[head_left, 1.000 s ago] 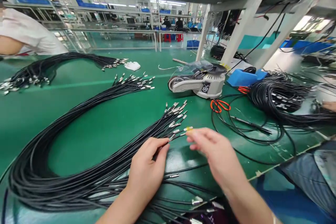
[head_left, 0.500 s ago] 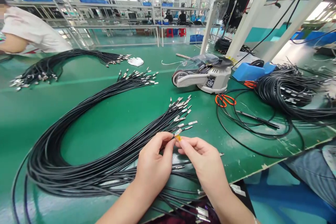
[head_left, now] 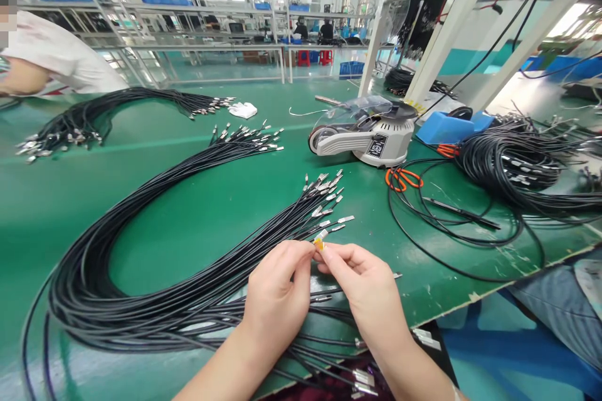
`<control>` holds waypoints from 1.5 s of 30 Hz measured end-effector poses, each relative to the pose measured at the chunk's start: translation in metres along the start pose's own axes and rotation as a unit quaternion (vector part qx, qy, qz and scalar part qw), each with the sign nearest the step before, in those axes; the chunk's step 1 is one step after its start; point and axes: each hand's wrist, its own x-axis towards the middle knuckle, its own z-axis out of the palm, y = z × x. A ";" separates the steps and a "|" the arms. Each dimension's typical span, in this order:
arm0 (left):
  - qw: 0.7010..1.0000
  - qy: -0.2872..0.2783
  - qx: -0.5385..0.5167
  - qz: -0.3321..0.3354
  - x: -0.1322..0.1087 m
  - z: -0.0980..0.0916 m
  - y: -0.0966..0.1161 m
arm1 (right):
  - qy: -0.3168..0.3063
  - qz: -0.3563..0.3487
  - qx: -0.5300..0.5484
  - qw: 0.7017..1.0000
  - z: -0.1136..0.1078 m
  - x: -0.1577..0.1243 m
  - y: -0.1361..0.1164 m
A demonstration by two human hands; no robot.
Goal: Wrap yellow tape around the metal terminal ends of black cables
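My left hand (head_left: 277, 297) and my right hand (head_left: 364, 291) meet near the front edge of the green table (head_left: 197, 225). Both pinch the metal-tipped end of one thin black cable, where a small yellow piece of tape (head_left: 320, 242) shows between the fingertips. That cable belongs to a long looped bundle of black cables (head_left: 155, 276) whose silver tips (head_left: 324, 197) fan out just beyond my fingers. More cable ends lie under my wrists at the table's edge.
A grey tape dispenser (head_left: 364, 138) stands beyond the hands, orange scissors (head_left: 402, 179) beside it. A coil of black cables (head_left: 512, 166) and a blue tray (head_left: 446, 127) lie right. Two more cable bundles (head_left: 117, 106) lie far left, near a person in white (head_left: 51, 56).
A second ago my hands were apart, the right one blurred and carrying the yellow tape. They came together on the cable tip and have since barely shifted.
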 end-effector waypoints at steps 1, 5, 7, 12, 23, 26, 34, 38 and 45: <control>1.000 -0.002 -0.004 0.005 0.000 0.000 0.000 | 0.002 0.000 0.000 1.000 0.000 0.000 0.000; 1.000 -0.003 -0.015 0.011 0.000 0.000 -0.001 | 0.000 -0.001 0.002 1.000 0.001 0.000 0.003; 1.000 0.002 -0.017 0.013 -0.001 0.001 -0.002 | -0.002 -0.003 0.003 1.000 0.001 0.000 0.003; 1.000 0.005 -0.008 0.024 -0.003 0.002 -0.006 | 0.002 -0.004 0.003 1.000 0.002 0.001 0.001; 0.998 -0.004 0.055 -0.021 0.003 0.005 -0.003 | -0.008 0.000 -0.002 1.000 0.000 0.006 0.012; 0.997 -0.016 0.062 -0.044 0.005 0.004 -0.002 | -0.006 0.002 -0.004 1.000 0.001 0.007 0.013; 0.993 -0.048 0.044 -0.097 0.004 0.000 -0.003 | 0.004 -0.018 -0.007 1.000 0.004 0.008 0.012; 0.981 -0.067 -0.028 -0.179 0.005 -0.001 -0.002 | 0.005 -0.031 -0.017 0.999 0.005 0.007 0.010; 0.898 -0.095 -0.250 -0.350 0.013 -0.005 0.006 | -0.006 -0.041 -0.029 0.999 0.007 0.004 0.008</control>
